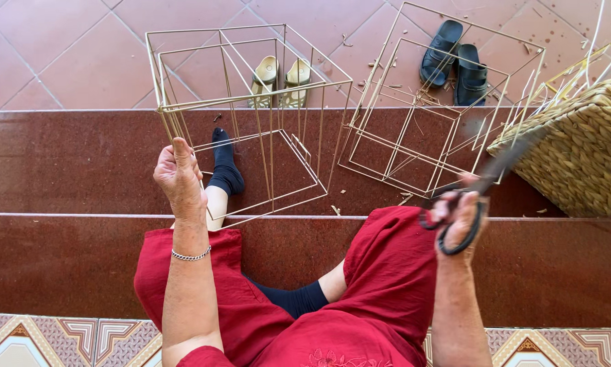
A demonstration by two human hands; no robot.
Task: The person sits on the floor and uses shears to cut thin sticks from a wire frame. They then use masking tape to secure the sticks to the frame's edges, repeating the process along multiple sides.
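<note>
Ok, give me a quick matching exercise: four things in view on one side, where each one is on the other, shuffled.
Things:
1. scissors
2. wire frame
3. black sandals
4. woven basket

Places:
A. on the tiled floor beyond the step
B. held in the right hand
C. at the right edge of the picture, on the dark red step
D. gripped by the left hand

Pairs: 1-B, 2-D, 3-A, 4-C

Gold wire frame (251,115); black scissors (468,204); red trousers (387,272); tan woven basket (584,156)
</note>
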